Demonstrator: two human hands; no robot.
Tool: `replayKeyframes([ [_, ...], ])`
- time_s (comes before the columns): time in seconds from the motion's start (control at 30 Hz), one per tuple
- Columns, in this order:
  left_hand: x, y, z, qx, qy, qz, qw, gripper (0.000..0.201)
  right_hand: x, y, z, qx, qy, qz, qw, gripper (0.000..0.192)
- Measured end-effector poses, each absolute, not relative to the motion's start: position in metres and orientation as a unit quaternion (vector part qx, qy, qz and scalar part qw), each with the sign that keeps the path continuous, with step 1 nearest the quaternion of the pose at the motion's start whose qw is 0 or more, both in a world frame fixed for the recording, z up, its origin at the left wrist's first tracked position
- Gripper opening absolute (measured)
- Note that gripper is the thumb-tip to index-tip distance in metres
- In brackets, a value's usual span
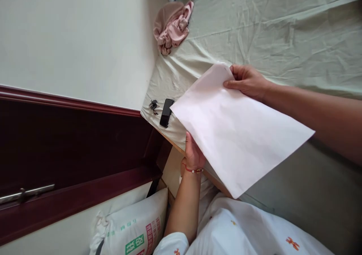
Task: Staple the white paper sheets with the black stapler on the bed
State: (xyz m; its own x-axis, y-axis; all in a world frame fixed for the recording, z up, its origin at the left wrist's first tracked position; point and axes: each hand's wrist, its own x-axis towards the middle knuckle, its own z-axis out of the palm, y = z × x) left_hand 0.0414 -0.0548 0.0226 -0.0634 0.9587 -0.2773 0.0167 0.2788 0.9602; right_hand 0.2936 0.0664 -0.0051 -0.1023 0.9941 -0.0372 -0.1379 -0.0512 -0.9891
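Observation:
A blank white sheet of paper (237,130) is held up in front of me, tilted above the bed's edge. My right hand (249,81) pinches its upper right edge, thumb on top and the other fingers partly behind it. At the lower left edge, my left hand (195,153) holds the sheet from below. Its thumb points up beside the paper, while the other fingers are hidden underneath. A red string bracelet (194,170) circles the left wrist. Near the sheet's left corner lies a black phone-like object (166,113).
A bunch of keys (153,105) rests on the pale green bed sheet (271,32) by the wall. Crumpled pink cloth (173,27) lies farther back. To the left are a dark red door (70,142) with a metal bolt and a stuffed white sack (135,225) with printed characters.

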Motion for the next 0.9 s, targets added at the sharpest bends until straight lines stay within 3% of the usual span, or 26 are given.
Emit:
replayKeyframes([
  [0.27,0.032,-0.061,0.025,0.409,0.599,0.429,0.538,0.099,0.293,0.074,-0.018,-0.521,-0.574,0.448,0.445,0.022],
  [0.33,0.033,-0.062,0.022,0.386,0.591,0.438,0.557,0.091,0.292,0.072,-0.016,-0.533,-0.589,0.424,0.435,0.019],
  [0.5,0.037,-0.059,0.013,0.314,0.624,0.412,0.584,0.050,0.292,0.066,-0.011,-0.512,-0.610,0.417,0.438,0.020],
  [0.7,0.026,-0.054,-0.005,0.340,0.646,0.492,0.474,0.053,0.296,0.071,-0.012,-0.437,-0.624,0.499,0.413,0.035],
  [0.9,0.008,-0.059,-0.028,0.383,0.660,0.540,0.356,0.047,0.296,0.075,-0.010,-0.464,-0.693,0.447,0.323,0.018],
])
